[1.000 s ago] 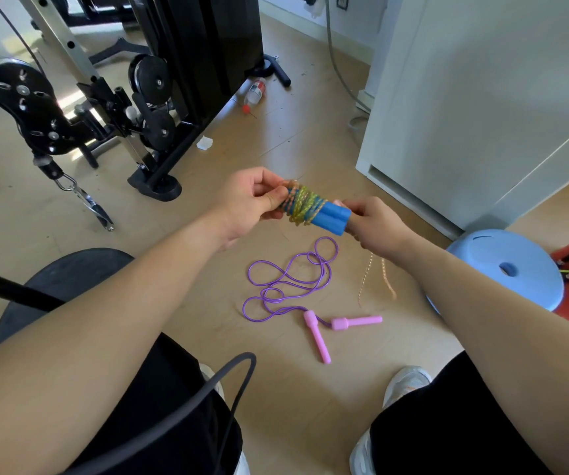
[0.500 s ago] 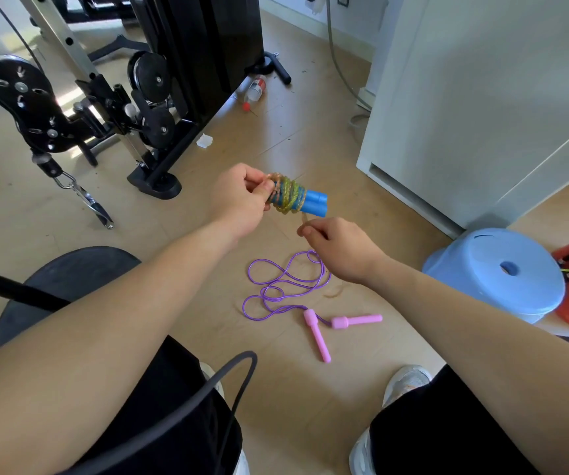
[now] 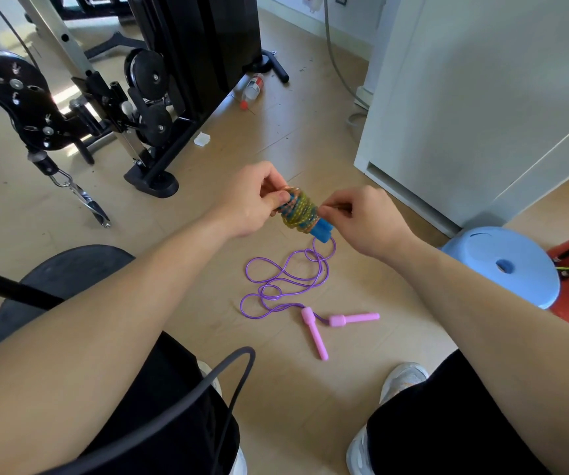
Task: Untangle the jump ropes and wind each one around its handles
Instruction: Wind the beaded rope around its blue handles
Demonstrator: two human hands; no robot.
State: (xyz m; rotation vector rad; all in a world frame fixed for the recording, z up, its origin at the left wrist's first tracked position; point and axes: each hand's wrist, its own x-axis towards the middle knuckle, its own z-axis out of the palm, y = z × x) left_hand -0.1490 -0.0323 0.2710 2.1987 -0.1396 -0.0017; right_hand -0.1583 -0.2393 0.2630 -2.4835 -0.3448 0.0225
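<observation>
You are seated over a light wood floor (image 3: 310, 399), which runs to the skirting at its far edge. At the far left of the floor stands a cable machine (image 3: 132, 108) with black pulleys and a hanging metal clip. A black round pad (image 3: 53, 279) lies near the floor's left edge, just beside your left knee.

Your left hand (image 3: 249, 200) is raised above the middle of the floor. Its fingers are curled, and thumb and fingertips pinch the left end of the blue handles (image 3: 322, 231), which lie side by side as a pair. The multicoloured rope (image 3: 300, 210) is wound in tight turns round these handles, covering most of their length. Only the lower right ends show bare blue. The bundle is tilted, with its right end lower.

Your right hand (image 3: 365, 217) meets the bundle from the right. Its fingers are curled, and thumb and forefinger pinch the multicoloured rope at the right side of the turns.

Below the bundle the purple rope (image 3: 276, 286) lies on the floor in loose loops, unwound. Its pink handles (image 3: 315, 337) rest at the near end of the loops, close together and splayed apart.

A bottle (image 3: 254, 87) lies on its side toward the far edge. A white cabinet (image 3: 481, 97) stands on the right. A blue stool (image 3: 516, 265) stands near the floor's right edge.
</observation>
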